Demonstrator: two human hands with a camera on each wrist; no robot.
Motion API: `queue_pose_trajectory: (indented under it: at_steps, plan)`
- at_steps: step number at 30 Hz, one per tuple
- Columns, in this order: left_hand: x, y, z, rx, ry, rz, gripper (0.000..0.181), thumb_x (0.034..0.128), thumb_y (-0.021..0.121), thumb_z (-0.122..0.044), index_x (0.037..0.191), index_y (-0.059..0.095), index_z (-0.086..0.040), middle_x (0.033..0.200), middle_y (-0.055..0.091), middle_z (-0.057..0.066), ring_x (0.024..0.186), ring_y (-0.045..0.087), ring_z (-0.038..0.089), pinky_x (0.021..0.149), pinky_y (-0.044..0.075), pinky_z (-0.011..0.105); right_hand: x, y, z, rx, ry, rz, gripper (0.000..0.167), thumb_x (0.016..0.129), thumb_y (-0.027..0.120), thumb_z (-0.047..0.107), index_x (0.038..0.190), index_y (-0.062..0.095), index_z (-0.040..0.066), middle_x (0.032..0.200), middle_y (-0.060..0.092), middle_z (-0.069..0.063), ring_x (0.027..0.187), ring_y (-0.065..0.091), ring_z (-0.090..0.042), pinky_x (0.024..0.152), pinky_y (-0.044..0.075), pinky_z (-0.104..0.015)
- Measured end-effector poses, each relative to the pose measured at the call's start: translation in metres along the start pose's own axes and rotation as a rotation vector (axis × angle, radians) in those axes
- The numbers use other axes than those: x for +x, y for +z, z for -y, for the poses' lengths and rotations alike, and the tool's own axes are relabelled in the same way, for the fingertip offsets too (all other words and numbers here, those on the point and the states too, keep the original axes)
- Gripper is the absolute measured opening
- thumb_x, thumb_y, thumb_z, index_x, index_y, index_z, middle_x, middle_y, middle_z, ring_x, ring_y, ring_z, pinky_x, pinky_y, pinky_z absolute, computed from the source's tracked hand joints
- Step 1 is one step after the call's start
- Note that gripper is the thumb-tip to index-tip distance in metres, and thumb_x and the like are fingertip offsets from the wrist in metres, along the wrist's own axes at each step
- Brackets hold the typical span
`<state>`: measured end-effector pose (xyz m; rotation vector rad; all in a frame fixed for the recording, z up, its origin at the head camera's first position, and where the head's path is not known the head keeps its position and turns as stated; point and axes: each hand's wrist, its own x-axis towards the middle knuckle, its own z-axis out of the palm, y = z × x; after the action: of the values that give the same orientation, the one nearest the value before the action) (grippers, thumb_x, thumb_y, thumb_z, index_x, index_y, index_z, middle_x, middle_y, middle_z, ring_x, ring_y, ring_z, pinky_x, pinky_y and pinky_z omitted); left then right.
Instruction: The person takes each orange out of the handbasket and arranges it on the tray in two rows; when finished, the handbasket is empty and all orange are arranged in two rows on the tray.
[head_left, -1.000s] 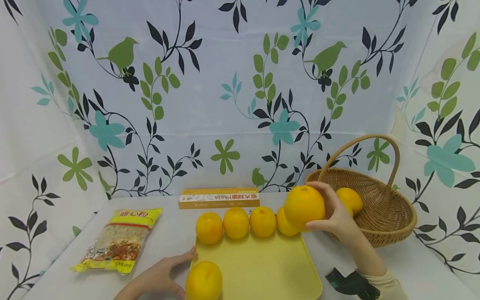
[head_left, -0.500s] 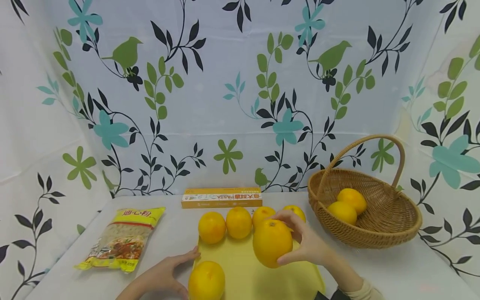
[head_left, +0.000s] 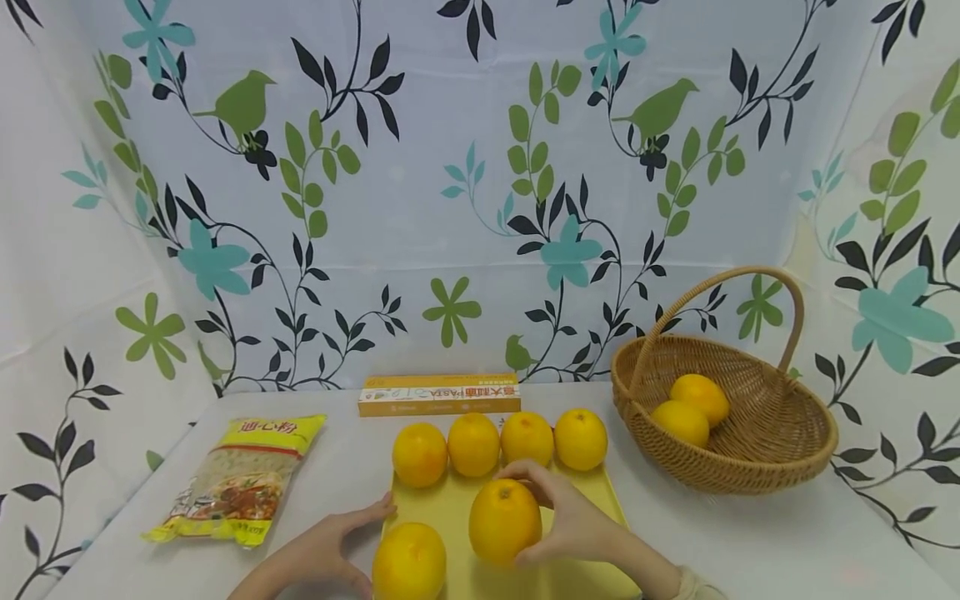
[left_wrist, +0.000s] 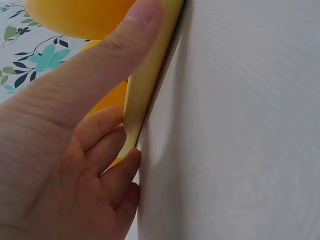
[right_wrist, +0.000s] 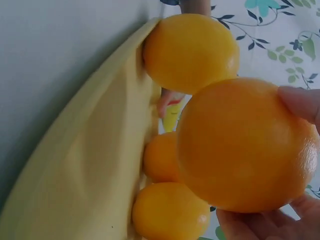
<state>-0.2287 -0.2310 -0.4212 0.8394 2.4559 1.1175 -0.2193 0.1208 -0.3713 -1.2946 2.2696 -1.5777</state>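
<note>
In the head view my right hand (head_left: 573,521) grips an orange (head_left: 505,522) over the yellow tray (head_left: 585,575); the right wrist view shows this orange (right_wrist: 245,145) between thumb and fingers, raised off the tray (right_wrist: 85,160). My left hand (head_left: 322,550) rests at the tray's left edge, fingers relaxed. In the left wrist view, that hand's (left_wrist: 75,150) thumb and fingertips touch the tray's side (left_wrist: 145,85). One orange (head_left: 409,562) sits at the tray's near left, beside the left thumb. Along the tray's far edge stand several oranges (head_left: 474,445) in a row.
A wicker basket (head_left: 780,417) with two yellow-orange fruits (head_left: 700,398) stands at the right. Behind the tray lies a long pasta box (head_left: 438,395). To the left is a yellow-ended food bag (head_left: 240,479). Patterned cloth (head_left: 360,317) hangs behind the table.
From beside the basket, my right hand has carried its orange left and nearer, over the middle of the tray. The rightmost orange of the far row is uncovered. My left hand stays put.
</note>
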Motion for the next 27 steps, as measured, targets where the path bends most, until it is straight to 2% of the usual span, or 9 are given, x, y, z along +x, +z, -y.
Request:
queue_pose_trajectory:
  at_steps: [4,8,16,21,27]
  plan:
    - [0.000,0.000,0.002,0.007,0.019,-0.003,0.085,0.0627,0.079,-0.029,0.135,0.039,-0.010,0.141,0.027,0.015,0.125,0.025,0.038,0.096,0.019,0.058,0.000,0.005,-0.003,-0.020,0.038,0.001,0.071,0.064,0.079,0.016,0.123,0.041,0.011,0.118,0.049,0.001,0.106,0.050,-0.018,0.093,0.039,-0.033]
    - [-0.001,0.000,0.001,0.004,0.022,0.000,0.084,0.0631,0.078,-0.029,0.135,0.040,-0.009,0.141,0.028,0.015,0.125,0.026,0.038,0.096,0.019,0.058,0.000,0.009,-0.007,0.017,0.070,0.020,0.070,0.064,0.079,0.015,0.123,0.041,0.013,0.117,0.051,0.000,0.105,0.049,-0.019,0.093,0.039,-0.033]
    - [-0.002,0.000,0.000,0.013,0.022,-0.003,0.085,0.0624,0.079,-0.030,0.135,0.040,-0.009,0.141,0.028,0.016,0.125,0.026,0.039,0.096,0.020,0.058,0.000,0.016,-0.008,0.036,0.176,0.042,0.070,0.065,0.078,0.016,0.126,0.043,0.012,0.120,0.049,0.002,0.105,0.044,-0.021,0.083,0.045,-0.033]
    - [-0.002,-0.001,0.000,0.021,0.027,-0.001,0.084,0.0629,0.078,-0.030,0.135,0.040,-0.009,0.141,0.028,0.016,0.125,0.026,0.038,0.096,0.020,0.057,0.001,0.018,-0.010,0.070,0.165,0.087,0.069,0.066,0.079,0.012,0.125,0.043,0.010,0.121,0.047,0.000,0.106,0.043,-0.020,0.083,0.044,-0.028]
    - [-0.002,-0.001,0.000,0.013,0.026,0.002,0.084,0.0637,0.078,-0.030,0.135,0.040,-0.008,0.141,0.027,0.016,0.126,0.026,0.037,0.096,0.020,0.057,0.000,0.016,-0.017,0.096,0.154,0.154,0.069,0.067,0.078,0.013,0.125,0.041,0.012,0.120,0.047,0.003,0.107,0.045,-0.017,0.084,0.043,-0.025]
